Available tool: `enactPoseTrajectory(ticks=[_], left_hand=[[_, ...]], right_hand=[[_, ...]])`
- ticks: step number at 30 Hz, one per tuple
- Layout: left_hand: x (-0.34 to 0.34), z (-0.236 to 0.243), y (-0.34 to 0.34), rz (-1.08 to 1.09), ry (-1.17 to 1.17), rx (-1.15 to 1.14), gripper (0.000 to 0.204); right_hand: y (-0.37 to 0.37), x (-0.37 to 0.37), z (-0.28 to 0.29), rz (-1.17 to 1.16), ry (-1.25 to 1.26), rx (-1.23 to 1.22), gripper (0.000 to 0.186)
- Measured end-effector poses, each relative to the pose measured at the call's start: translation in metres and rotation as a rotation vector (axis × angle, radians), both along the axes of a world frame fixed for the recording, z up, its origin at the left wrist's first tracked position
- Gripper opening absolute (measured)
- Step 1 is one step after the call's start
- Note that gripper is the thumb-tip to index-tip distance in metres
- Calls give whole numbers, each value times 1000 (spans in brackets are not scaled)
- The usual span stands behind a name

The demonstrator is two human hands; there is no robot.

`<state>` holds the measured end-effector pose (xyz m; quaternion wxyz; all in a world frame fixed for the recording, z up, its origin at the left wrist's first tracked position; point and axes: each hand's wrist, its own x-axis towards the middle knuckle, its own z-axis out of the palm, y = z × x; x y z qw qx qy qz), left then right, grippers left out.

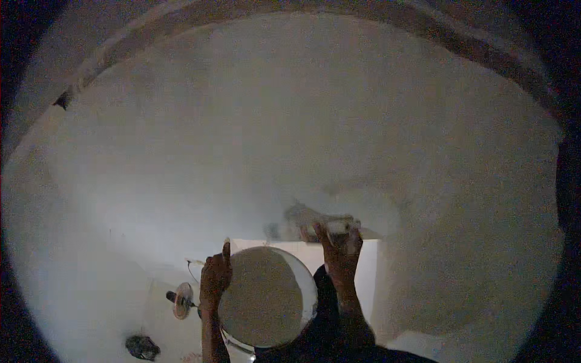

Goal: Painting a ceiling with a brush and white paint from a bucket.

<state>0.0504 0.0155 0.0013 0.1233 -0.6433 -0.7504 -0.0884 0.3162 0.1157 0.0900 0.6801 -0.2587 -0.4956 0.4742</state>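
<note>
A round white bucket stands upright in front of me, with a flat grey-brown surface inside its rim. My left hand is at the bucket's left rim, fingers curled against it and one finger pointing up. My right hand reaches beyond the bucket, to the right. Its fingers are closed round a pale, bar-shaped tool held against the pale wide surface. Blur and dim light hide the tool's exact kind. Grey smears lie just left of it on that surface.
A brighter pale panel lies behind my right forearm. Left of the bucket is a round pinkish thing with a dark middle, a thin wire above it. A dark lump is at lower left. A brown band curves along the top.
</note>
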Motion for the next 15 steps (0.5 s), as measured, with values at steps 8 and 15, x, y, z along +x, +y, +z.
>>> enactPoseTrajectory(ticks=[8, 15], left_hand=[[2, -2, -10, -137, 67, 299, 65], [-2, 6, -35, -130, 16, 271, 74]], right_hand=[[-60, -11, -99, 377, -404, -331, 46], [-63, -23, -108, 267, -867, -43, 33]])
